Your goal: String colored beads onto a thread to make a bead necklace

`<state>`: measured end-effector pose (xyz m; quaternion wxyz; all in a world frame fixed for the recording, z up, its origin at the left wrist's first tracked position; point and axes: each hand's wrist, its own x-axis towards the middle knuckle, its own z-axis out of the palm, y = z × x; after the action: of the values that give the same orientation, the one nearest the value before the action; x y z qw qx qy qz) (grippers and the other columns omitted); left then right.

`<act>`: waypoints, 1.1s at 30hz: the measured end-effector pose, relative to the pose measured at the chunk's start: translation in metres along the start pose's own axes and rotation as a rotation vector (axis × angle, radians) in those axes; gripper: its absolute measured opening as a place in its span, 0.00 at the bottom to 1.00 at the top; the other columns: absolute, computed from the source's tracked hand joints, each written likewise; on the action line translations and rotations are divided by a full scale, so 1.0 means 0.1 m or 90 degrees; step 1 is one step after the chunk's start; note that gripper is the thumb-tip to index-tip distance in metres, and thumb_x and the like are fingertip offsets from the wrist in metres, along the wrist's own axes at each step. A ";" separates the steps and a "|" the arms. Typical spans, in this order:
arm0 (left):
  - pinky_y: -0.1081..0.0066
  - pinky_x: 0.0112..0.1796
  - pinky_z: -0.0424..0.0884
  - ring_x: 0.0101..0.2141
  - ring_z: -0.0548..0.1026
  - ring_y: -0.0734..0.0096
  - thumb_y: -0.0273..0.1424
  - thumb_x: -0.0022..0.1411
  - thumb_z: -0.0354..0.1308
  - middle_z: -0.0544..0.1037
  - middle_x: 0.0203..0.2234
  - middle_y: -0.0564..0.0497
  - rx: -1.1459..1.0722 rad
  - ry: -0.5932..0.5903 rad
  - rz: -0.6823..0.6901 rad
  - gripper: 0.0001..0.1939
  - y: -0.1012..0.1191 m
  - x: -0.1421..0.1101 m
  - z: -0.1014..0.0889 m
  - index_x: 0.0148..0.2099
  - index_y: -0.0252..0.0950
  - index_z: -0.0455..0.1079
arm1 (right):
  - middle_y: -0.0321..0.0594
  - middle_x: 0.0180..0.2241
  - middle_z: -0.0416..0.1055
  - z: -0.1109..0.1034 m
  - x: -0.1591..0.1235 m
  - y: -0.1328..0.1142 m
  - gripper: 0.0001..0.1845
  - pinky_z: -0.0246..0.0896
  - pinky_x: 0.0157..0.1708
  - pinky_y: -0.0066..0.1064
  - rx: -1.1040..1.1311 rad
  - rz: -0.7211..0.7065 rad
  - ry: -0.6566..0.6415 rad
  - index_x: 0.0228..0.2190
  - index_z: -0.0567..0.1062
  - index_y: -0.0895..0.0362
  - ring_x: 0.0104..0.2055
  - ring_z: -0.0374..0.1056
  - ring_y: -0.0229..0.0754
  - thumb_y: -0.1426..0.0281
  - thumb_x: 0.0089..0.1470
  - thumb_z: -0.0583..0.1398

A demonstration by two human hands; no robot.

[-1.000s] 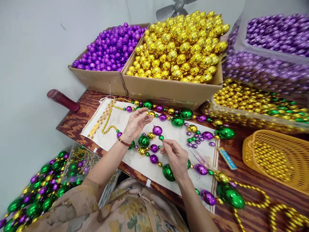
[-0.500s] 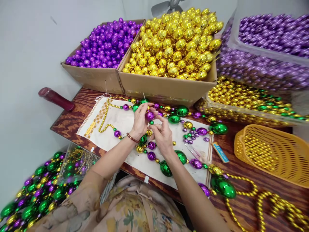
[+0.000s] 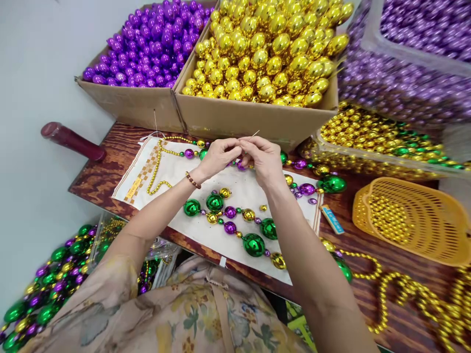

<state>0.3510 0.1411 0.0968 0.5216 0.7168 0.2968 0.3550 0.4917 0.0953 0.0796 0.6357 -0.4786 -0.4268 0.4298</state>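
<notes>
My left hand [image 3: 221, 156] and my right hand [image 3: 262, 156] meet over the white cloth [image 3: 176, 206], fingertips pinched together. A thin pale string end [image 3: 256, 132] sticks up above my right fingers. Shiny purple shows beneath the fingertips of my left hand; the fingers hide most of what is held. Around my hands lies a bead necklace of gold, green and purple balls. Nearer me on the cloth are a large green bead [image 3: 253, 244], a purple bead [image 3: 230, 227] and a gold bead [image 3: 248, 214], strung in rows.
Behind stand a carton of purple beads [image 3: 121, 98] and a carton of gold beads [image 3: 253, 115]. Clear tubs of beads are stacked at right. A yellow basket [image 3: 434, 211] holds small gold beads. A dark red flask [image 3: 73, 142] is at left, a blue-and-white packet [image 3: 332, 219] at right.
My hands have come together and moved slightly up and right. The purple bead, earlier plain between them, is now mostly covered. The view has shifted, so the cartons sit higher.
</notes>
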 end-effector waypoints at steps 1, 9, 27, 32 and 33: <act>0.77 0.23 0.55 0.20 0.59 0.81 0.28 0.61 0.57 0.65 0.17 0.57 0.017 -0.015 0.002 0.13 0.01 -0.01 0.00 0.24 0.34 0.68 | 0.31 0.21 0.72 -0.01 0.03 0.01 0.16 0.57 0.14 0.21 0.011 -0.006 0.023 0.29 0.78 0.56 0.16 0.64 0.31 0.56 0.50 0.69; 0.77 0.22 0.54 0.17 0.60 0.82 0.25 0.61 0.53 0.65 0.15 0.57 0.012 -0.074 -0.041 0.14 0.03 -0.02 -0.06 0.23 0.33 0.67 | 0.36 0.33 0.78 -0.04 -0.05 0.07 0.21 0.65 0.19 0.21 0.043 -0.017 0.026 0.35 0.75 0.54 0.25 0.73 0.33 0.50 0.50 0.68; 0.79 0.20 0.56 0.16 0.63 0.83 0.26 0.61 0.55 0.68 0.16 0.57 0.014 -0.179 -0.082 0.12 0.06 -0.09 -0.05 0.24 0.34 0.68 | 0.32 0.26 0.74 -0.09 -0.21 -0.01 0.21 0.63 0.17 0.20 0.056 -0.006 0.018 0.33 0.70 0.54 0.21 0.71 0.33 0.49 0.55 0.65; 0.77 0.25 0.62 0.21 0.67 0.80 0.31 0.64 0.54 0.71 0.20 0.56 0.045 -0.171 -0.032 0.11 -0.02 -0.21 0.13 0.30 0.34 0.71 | 0.26 0.18 0.68 -0.18 -0.28 -0.11 0.22 0.60 0.15 0.19 0.092 -0.027 0.079 0.32 0.68 0.53 0.17 0.68 0.32 0.49 0.53 0.66; 0.76 0.26 0.63 0.23 0.68 0.79 0.31 0.64 0.54 0.72 0.21 0.55 0.062 -0.172 -0.016 0.11 -0.05 -0.25 0.18 0.31 0.33 0.71 | 0.26 0.17 0.67 -0.22 -0.29 -0.15 0.22 0.59 0.14 0.19 0.106 -0.035 0.091 0.31 0.68 0.53 0.16 0.66 0.32 0.49 0.52 0.67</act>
<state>0.3510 0.1132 0.0832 0.5258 0.7788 0.2497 0.2338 0.5071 0.0594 0.0861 0.7135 -0.4418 -0.3562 0.4110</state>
